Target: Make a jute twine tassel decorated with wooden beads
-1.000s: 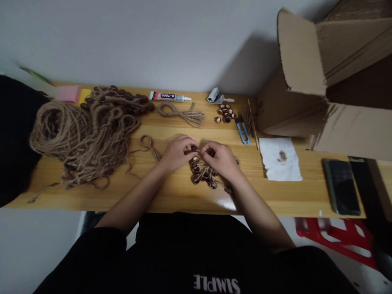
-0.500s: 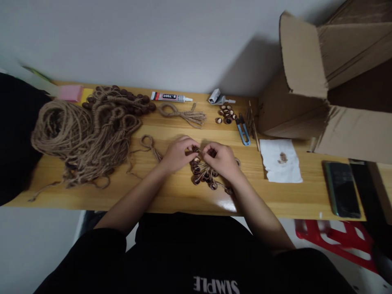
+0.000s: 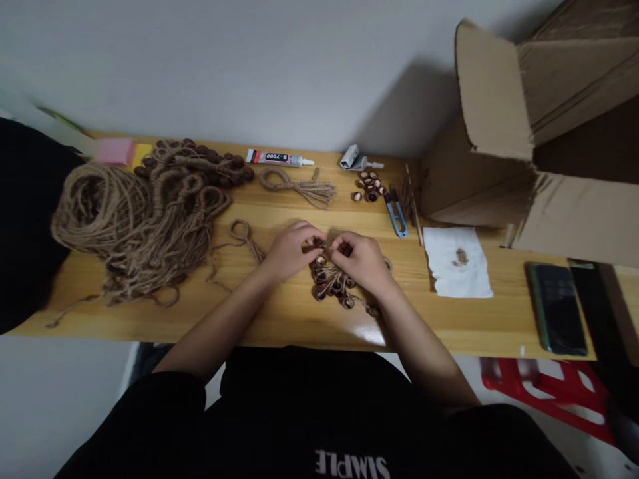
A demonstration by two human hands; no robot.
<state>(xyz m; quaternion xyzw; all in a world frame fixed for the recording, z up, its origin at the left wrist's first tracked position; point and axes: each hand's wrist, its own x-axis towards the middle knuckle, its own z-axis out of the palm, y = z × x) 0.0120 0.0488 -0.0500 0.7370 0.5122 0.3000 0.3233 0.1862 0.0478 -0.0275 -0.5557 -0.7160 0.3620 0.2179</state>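
My left hand (image 3: 290, 254) pinches a small dark brown nut shell (image 3: 319, 243) between thumb and fingertips. Close by on its right, my right hand (image 3: 366, 261) is closed, thumb and forefinger together at what looks like the end of a thin twine strand; the fingers partly hide it. Below both hands lies a tasselled bunch of twine (image 3: 335, 274) with several nut shells (image 3: 347, 301) fixed at its strand ends. Part of its loop shows past my right wrist. Left of my left hand rests another twine loop (image 3: 240, 231).
A large twine heap (image 3: 164, 226) covers the table's left. Along the back lie a glue tube (image 3: 277, 158), a tied twine bundle (image 3: 299, 187), a rolled-up tube (image 3: 355, 159), loose shells (image 3: 369, 181) and blue snips (image 3: 397, 213). Rightward are a tissue (image 3: 456, 276), cardboard box (image 3: 464, 166) and phone (image 3: 558, 309).
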